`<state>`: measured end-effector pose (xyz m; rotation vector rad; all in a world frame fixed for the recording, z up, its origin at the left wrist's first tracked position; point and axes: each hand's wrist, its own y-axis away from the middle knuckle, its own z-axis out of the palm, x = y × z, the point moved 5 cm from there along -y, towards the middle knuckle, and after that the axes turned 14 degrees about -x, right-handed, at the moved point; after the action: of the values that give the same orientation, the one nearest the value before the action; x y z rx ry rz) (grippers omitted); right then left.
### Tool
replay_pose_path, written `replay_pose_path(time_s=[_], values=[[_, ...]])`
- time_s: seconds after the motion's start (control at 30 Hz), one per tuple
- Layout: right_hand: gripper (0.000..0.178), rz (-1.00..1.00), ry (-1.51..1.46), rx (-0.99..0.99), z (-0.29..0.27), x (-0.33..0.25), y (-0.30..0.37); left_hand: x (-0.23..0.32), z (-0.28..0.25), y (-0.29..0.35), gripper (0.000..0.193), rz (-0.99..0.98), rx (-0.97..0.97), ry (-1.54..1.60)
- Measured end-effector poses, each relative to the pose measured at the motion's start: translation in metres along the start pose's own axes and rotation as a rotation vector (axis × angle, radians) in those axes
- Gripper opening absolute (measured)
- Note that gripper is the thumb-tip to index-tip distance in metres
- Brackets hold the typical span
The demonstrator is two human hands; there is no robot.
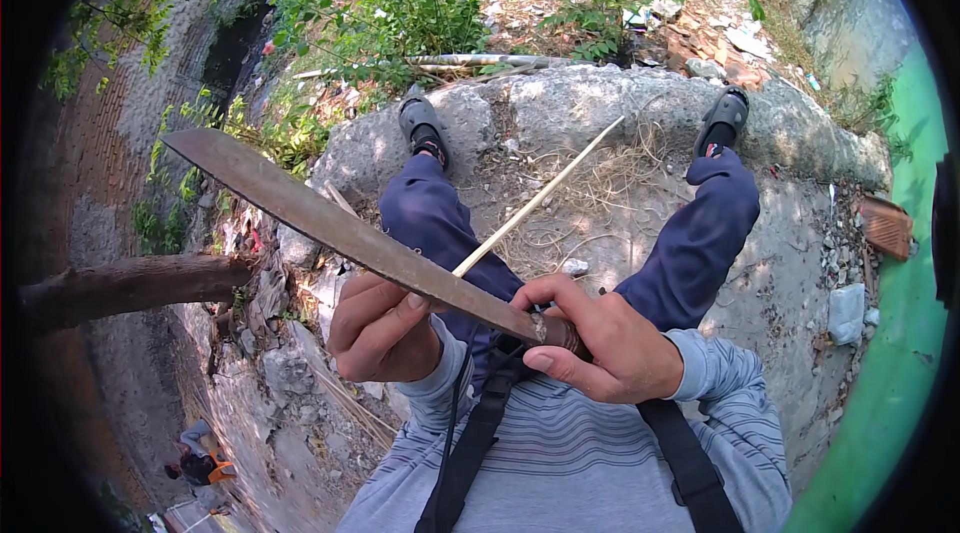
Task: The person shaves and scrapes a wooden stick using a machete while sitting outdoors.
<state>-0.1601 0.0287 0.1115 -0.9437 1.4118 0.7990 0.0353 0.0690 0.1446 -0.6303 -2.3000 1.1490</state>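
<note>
A machete (310, 218) with a long, broad, brownish blade reaches from my lap toward the upper left. My right hand (610, 343) is wrapped round its handle (556, 331), with the index finger laid along the base of the blade. Closed in a pinch, my left hand (385, 328) is right against the blade's near edge. A pale, thin wooden stick (545, 193) slants from there up to the right, its tapered end between my knees. The blade hides the stick's near end, where it meets my left fingers.
Thin pale shavings (600, 198) litter the stone ground between my feet. A rough stone ledge (570, 108) lies under my shoes, with bushes (420, 3) beyond. At left are a tree trunk (140, 291) and, farther down, another person (200, 458). A green wall (890, 353) bounds the right.
</note>
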Motion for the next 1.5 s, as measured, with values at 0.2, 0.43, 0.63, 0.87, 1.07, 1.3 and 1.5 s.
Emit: replay_pose_path(time_s=[0.2, 0.43, 0.63, 0.87, 1.07, 1.3, 1.5], values=[[0.045, 0.040, 0.029, -0.018, -0.001, -0.001, -0.002, -0.001, -0.001, 0.002, 0.022, -0.013, 0.142, 0.090], [0.042, 0.089, 0.073, -0.033, -0.006, -0.006, -0.008, 0.002, -0.001, 0.006, 0.021, 0.016, 0.156, 0.119], [0.040, 0.042, 0.078, -0.001, -0.001, -0.013, -0.006, 0.002, 0.000, 0.006, 0.021, -0.022, 0.137, 0.134], [0.040, 0.043, 0.040, 0.012, -0.006, -0.008, -0.009, 0.007, 0.002, 0.002, 0.022, -0.054, 0.124, 0.130], [0.040, 0.015, 0.101, 0.027, -0.005, -0.009, -0.011, 0.007, -0.001, 0.002, 0.022, -0.016, 0.106, 0.108], [0.041, 0.068, 0.086, 0.058, -0.004, -0.007, -0.010, 0.007, 0.001, 0.000, 0.027, -0.021, 0.138, 0.143], [0.041, 0.097, 0.046, 0.078, -0.015, 0.010, -0.014, 0.006, -0.002, -0.003, 0.025, -0.034, 0.059, 0.045]])
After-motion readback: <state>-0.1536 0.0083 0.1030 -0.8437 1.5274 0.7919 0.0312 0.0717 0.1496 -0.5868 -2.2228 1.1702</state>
